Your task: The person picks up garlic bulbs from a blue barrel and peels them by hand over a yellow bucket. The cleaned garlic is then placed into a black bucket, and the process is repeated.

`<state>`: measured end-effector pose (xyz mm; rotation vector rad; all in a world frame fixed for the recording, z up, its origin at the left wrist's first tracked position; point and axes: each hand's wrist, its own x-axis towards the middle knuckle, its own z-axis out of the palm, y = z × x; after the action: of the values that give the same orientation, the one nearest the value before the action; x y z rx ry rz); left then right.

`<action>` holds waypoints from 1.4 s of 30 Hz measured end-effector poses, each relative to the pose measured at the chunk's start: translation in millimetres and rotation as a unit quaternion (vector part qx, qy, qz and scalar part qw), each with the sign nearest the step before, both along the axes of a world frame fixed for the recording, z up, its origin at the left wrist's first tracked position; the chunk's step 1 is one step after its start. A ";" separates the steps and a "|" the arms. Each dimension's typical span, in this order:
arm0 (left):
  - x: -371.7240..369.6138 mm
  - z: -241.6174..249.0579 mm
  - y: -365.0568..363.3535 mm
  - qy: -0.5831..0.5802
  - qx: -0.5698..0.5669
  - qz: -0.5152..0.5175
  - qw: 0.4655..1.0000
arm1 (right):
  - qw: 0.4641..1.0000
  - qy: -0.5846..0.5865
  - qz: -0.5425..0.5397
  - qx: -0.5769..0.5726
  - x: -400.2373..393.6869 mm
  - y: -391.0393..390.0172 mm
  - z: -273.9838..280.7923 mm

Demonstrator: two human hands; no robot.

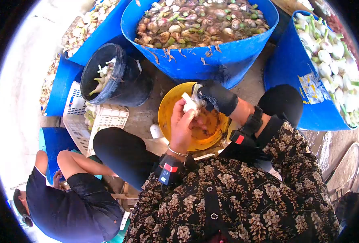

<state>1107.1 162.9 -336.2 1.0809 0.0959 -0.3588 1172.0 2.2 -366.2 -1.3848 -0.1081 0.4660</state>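
left hand [182, 127] bare, wrist bent up, fingers wrapped round white bulb [188, 101] | right hand [216, 97] gloved, curled against the bulb | both meet mid-frame above yellow bowl [167, 117] | blue tub [228, 56] top centre

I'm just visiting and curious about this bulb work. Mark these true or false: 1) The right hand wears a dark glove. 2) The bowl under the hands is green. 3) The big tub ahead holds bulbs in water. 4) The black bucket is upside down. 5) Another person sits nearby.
1) True: the right hand wears a dark glove, while the left hand is bare.
2) False: the bowl is yellow.
3) True: the tub holds bulbs in murky water.
4) False: the bucket stands open side up, tilted, with scraps inside.
5) True: a person in dark clothes sits at lower left.
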 end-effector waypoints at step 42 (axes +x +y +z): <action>15.9 16.3 55.3 -0.211 0.507 -0.146 0.823 | 0.738 -0.527 0.169 -0.386 -15.8 18.6 26.4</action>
<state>1123.1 218.2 -320.0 2.2328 -0.3235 -0.3304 1156.2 20.8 -339.7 -2.3422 -1.2380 -0.0847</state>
